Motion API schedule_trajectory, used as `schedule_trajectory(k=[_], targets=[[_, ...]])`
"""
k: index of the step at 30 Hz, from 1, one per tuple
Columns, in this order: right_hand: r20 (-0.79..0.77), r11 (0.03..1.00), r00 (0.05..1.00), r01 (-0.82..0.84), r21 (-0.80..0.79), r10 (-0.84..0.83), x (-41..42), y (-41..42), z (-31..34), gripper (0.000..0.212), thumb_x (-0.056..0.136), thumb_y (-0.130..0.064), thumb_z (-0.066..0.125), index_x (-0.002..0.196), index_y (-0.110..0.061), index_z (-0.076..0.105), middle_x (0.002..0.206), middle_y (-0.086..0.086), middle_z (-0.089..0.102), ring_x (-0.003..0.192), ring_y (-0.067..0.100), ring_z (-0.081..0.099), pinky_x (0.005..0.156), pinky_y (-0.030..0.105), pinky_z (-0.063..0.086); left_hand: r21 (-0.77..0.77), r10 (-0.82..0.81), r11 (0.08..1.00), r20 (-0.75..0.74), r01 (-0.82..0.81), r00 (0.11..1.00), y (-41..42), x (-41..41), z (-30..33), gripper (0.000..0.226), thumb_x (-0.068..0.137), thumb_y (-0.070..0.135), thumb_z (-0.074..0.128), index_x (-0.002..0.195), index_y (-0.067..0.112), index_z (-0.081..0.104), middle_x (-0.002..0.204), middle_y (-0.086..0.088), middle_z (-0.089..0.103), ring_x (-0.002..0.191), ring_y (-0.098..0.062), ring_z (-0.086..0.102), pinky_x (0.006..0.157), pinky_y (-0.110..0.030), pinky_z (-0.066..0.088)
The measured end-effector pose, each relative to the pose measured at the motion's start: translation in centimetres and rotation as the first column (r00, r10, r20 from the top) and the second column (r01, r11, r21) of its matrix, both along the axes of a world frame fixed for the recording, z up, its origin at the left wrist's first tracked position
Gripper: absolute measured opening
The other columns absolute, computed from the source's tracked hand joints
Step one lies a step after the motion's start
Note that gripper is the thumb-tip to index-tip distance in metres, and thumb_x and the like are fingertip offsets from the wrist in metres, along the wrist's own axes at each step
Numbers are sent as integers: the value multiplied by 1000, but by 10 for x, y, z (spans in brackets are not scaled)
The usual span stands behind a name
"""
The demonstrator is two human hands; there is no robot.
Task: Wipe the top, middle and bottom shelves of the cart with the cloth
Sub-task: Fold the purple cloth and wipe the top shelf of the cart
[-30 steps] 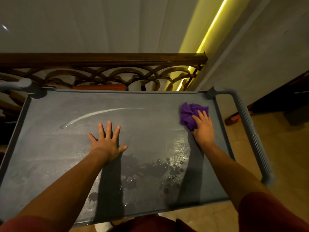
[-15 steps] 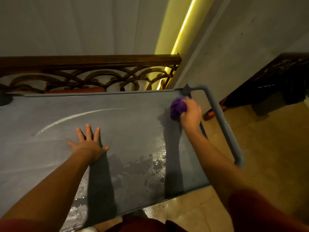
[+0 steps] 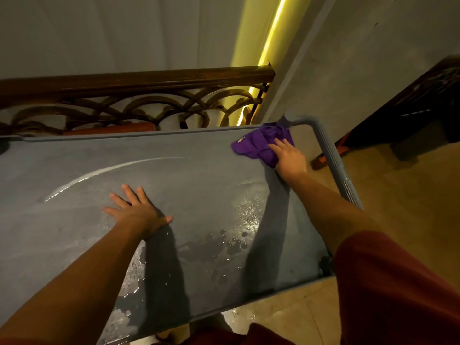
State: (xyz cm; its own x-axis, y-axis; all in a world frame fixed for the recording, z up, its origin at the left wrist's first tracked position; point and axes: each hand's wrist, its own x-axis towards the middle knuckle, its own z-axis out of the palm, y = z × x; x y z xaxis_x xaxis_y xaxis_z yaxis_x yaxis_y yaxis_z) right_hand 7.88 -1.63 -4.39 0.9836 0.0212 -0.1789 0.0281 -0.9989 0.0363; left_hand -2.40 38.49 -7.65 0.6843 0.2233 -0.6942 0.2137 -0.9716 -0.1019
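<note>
The cart's grey top shelf (image 3: 74, 232) fills most of the view, wet in patches with water drops (image 3: 231, 241) near the front middle. A purple cloth (image 3: 258, 143) lies spread in the far right corner. My right hand (image 3: 290, 159) presses flat on the cloth's near edge. Resting palm down on the bare shelf near the middle is my left hand (image 3: 138, 210), fingers spread, holding nothing. The middle and bottom shelves are hidden under the top one.
The cart's grey handle bar (image 3: 333, 158) runs along the right side. A dark wooden railing (image 3: 137, 80) with curved ironwork stands just behind the cart. Tiled floor (image 3: 398, 195) lies to the right, with dark furniture (image 3: 423, 108) at far right.
My right hand has pushed the cloth farther into the far right corner, and the cloth now lies spread out instead of bunched. My left hand has stayed planted on the shelf.
</note>
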Motion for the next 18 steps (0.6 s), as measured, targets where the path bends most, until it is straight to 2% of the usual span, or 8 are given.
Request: schedule_trajectory(k=[2,6,13,18], targets=[[-14,998,998,53,-21,-54,-17,3,0,67,93,-7,64,154,-23,39,165,5,30,153,29,26,120,48,34,-7,-6,1000,34,6,999,4,-6,-5,130,71,93,40,156,16,-21,161,-21,-28,148,-51,-17,117,-69,6],[-14,980,981,190,-55,-191,-79,14,-3,58,95,-10,60,150,-20,44,164,8,32,151,32,30,115,47,39,-11,-20,1000,64,21,998,7,-8,-8,130,68,96,35,156,19,-21,162,-19,-27,148,-50,-16,115,-71,7],[-20,878,878,479,11,-479,-224,65,-14,59,94,-10,59,150,-21,44,163,9,34,150,35,31,112,49,43,-63,-48,996,112,55,993,12,-14,1,129,70,95,38,158,17,-16,164,-20,-23,148,-53,-13,117,-67,7],[-88,844,840,533,-54,-536,-279,124,-15,49,96,-14,55,144,-16,46,155,11,41,145,41,33,99,52,51,-306,-9,948,255,90,967,30,-35,14,114,80,85,44,161,18,0,167,-17,-14,149,-52,-12,119,-65,0]])
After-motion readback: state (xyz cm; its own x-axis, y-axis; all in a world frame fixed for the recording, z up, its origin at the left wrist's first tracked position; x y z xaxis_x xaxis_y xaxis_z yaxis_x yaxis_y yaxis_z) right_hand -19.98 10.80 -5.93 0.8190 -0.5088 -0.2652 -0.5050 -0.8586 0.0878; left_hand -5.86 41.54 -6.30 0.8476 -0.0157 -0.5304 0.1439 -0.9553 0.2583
